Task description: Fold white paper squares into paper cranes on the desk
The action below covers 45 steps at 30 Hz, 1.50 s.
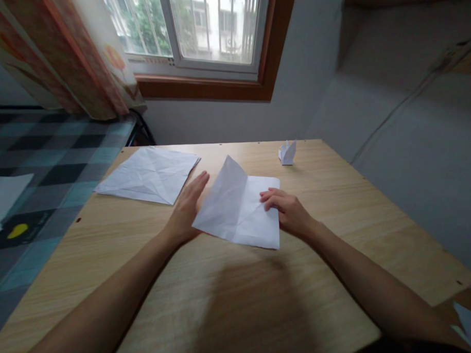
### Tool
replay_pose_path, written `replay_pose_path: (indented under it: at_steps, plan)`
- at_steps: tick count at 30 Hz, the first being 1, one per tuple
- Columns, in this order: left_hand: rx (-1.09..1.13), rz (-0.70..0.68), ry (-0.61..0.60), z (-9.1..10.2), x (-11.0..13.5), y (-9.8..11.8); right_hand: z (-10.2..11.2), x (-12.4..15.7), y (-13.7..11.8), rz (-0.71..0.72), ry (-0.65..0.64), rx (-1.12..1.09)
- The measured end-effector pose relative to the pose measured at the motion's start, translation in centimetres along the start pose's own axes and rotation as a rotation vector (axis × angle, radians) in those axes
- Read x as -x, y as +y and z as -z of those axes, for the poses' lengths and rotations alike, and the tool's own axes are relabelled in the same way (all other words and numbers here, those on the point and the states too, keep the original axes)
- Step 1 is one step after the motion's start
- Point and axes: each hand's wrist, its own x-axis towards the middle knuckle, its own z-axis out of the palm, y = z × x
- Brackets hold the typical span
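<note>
A white sheet of paper [257,218] with a crease down its middle is in front of me over the wooden table. Its left half tilts up from the crease, and the right half looks flatter. My right hand [283,206] grips the right edge, with fingers on top and the thumb hidden beneath. Beside the left edge, my left hand [188,208] is held with fingers stretched out; its thumb is partly hidden behind the raised half. Whether the left hand touches the paper I cannot tell.
Creased white sheets [150,173] lie at the table's back left. A small folded paper figure [287,153] stands near the back edge of the table [357,217]. To the left is a checkered cloth surface [28,148] with a white paper [6,199]. A window is behind.
</note>
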Motion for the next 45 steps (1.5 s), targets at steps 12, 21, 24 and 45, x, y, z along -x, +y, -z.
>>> replay_pose_path:
  at_steps: [12, 21, 24, 45]
  plan:
    - [0.118, -0.115, -0.345, 0.3, -0.4, -0.1, 1.5, 0.4, 1.4, -0.096, -0.317, 0.004]
    - [0.298, 0.302, -0.034, 0.3, -0.3, 0.9, -0.7, 0.4, 1.5, -0.551, 0.117, -0.216]
    - [0.219, 0.303, 0.108, 0.0, -0.3, 1.0, -1.8, 0.3, 1.5, -0.583, 0.200, -0.247]
    - [-0.277, -0.041, -0.527, -0.6, -0.6, 1.9, -5.2, -3.9, 0.1, -0.105, -0.550, 0.489]
